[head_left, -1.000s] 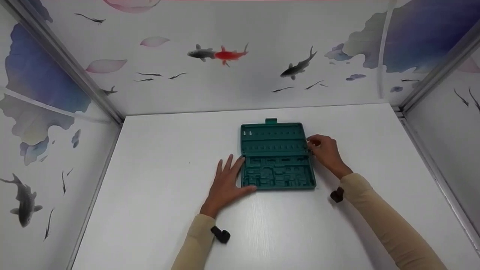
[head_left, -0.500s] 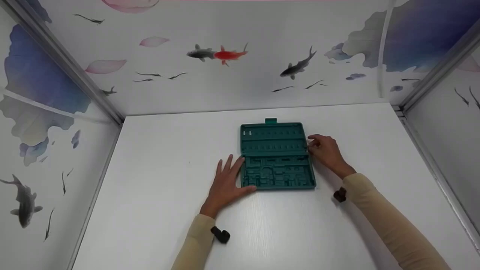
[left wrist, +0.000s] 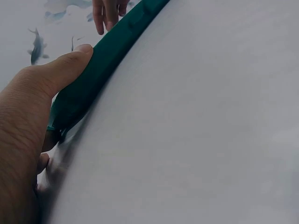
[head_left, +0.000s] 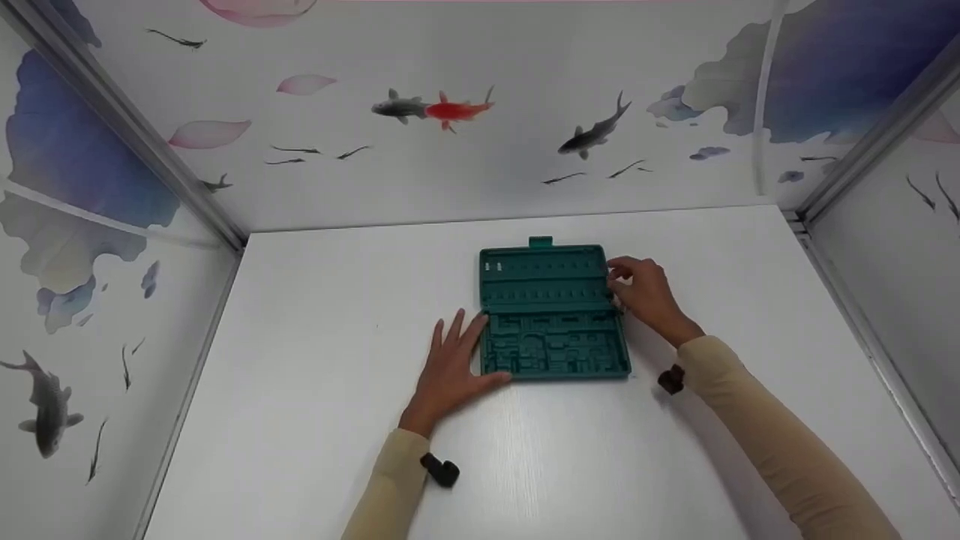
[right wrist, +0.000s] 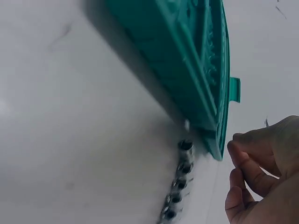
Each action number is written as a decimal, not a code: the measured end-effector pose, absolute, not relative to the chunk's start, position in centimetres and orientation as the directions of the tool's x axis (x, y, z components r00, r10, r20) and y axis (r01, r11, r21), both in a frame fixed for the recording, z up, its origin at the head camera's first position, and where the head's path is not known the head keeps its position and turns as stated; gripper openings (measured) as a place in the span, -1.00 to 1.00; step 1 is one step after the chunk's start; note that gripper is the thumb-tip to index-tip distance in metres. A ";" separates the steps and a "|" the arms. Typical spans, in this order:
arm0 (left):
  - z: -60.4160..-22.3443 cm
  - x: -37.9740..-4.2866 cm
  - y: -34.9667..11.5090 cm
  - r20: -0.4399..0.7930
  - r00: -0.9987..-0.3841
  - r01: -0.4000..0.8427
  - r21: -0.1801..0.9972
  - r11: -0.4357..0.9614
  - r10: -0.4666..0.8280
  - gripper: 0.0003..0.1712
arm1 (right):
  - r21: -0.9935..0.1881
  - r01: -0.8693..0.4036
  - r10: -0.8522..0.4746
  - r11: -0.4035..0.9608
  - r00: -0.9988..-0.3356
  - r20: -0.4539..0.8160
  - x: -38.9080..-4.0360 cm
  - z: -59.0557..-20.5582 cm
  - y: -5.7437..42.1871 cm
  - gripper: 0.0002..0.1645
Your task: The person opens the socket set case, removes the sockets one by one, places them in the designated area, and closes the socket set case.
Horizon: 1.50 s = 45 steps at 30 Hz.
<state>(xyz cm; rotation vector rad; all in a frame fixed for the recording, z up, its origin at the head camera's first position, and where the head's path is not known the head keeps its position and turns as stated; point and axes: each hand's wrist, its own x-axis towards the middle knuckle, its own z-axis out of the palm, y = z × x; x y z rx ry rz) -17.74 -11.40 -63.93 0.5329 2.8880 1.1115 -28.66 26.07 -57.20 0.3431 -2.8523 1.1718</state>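
Observation:
A green tool case (head_left: 553, 352) lies unfolded on the white table, its moulded recesses facing up. My left hand (head_left: 450, 375) spreads around its near left corner, index fingertip at the left side and thumb along the front wall. In the left wrist view that thumb (left wrist: 70, 65) rests against the green wall. My right hand (head_left: 646, 292) is at the right edge of the lid (head_left: 544, 274), fingers bent and thumb close to the index fingertip. I cannot tell whether something small is pinched there. Several metal sockets (right wrist: 180, 184) stand in a row beside the case in the right wrist view.
Two small pale marks (head_left: 493, 266) show in the lid's upper left. The lid's latch tab (head_left: 541, 241) sticks out toward the back wall. Printed wall panels with fish (head_left: 459, 111) enclose the table (head_left: 337, 337) at the back and both sides.
My right hand has moved slightly up and left along the lid's right edge, its fingertips now higher beside the lid. My left hand and the case stay as they were.

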 end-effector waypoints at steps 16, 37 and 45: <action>-64.1 -17.7 -11.1 0.102 -0.949 0.290 0.648 0.704 0.297 0.30 | -0.707 -0.381 -0.358 0.595 -0.914 0.190 -31.3 -56.7 17.4 -0.66; -64.2 -18.0 -11.3 0.098 -0.945 0.302 0.629 0.716 0.312 0.30 | -0.679 -0.320 -0.279 0.661 -0.945 0.174 -33.8 -59.1 10.5 -0.65; -64.1 -17.9 -11.4 0.099 -0.946 0.300 0.623 0.723 0.307 0.31 | -0.662 -0.245 -0.224 0.708 -0.967 0.119 -33.7 -60.1 9.4 -0.56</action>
